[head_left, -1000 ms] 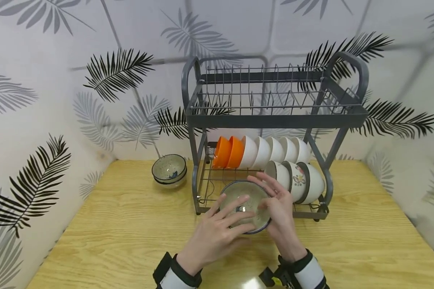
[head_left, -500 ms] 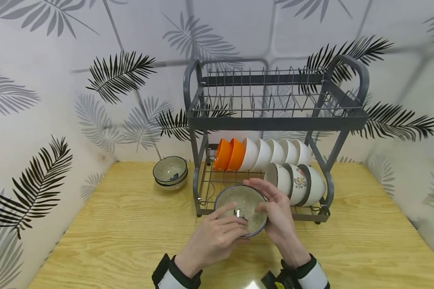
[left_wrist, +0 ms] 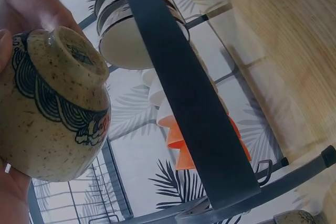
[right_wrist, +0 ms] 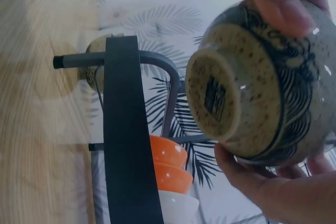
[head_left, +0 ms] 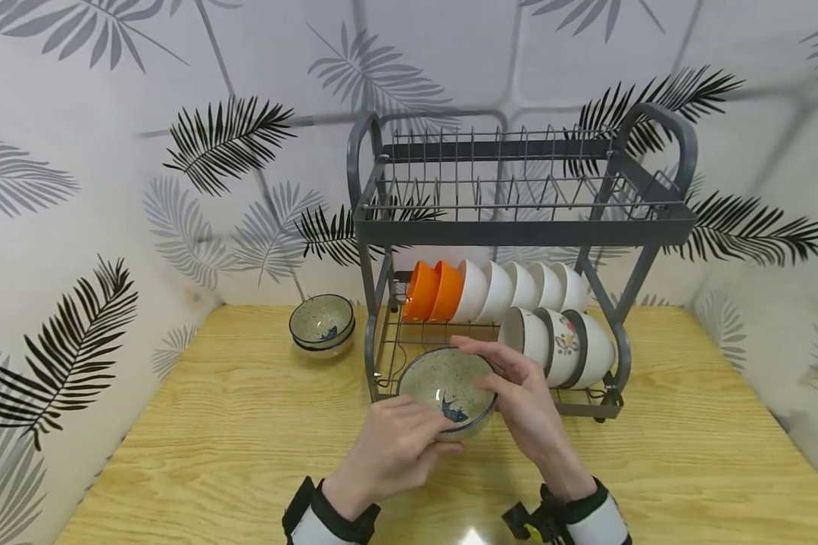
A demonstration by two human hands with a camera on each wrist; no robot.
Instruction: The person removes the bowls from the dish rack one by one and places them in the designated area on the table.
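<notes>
Both hands hold a speckled beige bowl [head_left: 445, 390] with a blue fish inside, in front of the dish rack's lower tier. My left hand [head_left: 397, 446] grips its near rim, thumb over the edge. My right hand [head_left: 523, 405] cups its right side, fingers curled along the far rim. The wrist views show the bowl's underside [right_wrist: 252, 95] and its blue wave pattern [left_wrist: 50, 108] from below. The bowl's mouth faces up and toward me.
A grey two-tier dish rack [head_left: 518, 227] stands at the back of the wooden table [head_left: 211, 446]. Its lower tier holds two orange bowls [head_left: 431, 291] and several white bowls [head_left: 552, 333] on edge. Two stacked speckled bowls [head_left: 322, 324] sit left of the rack.
The bowl has tilted from facing me to nearly upright, mouth up, and shifted slightly left. My left hand slid from the bowl's inside to its near rim.
</notes>
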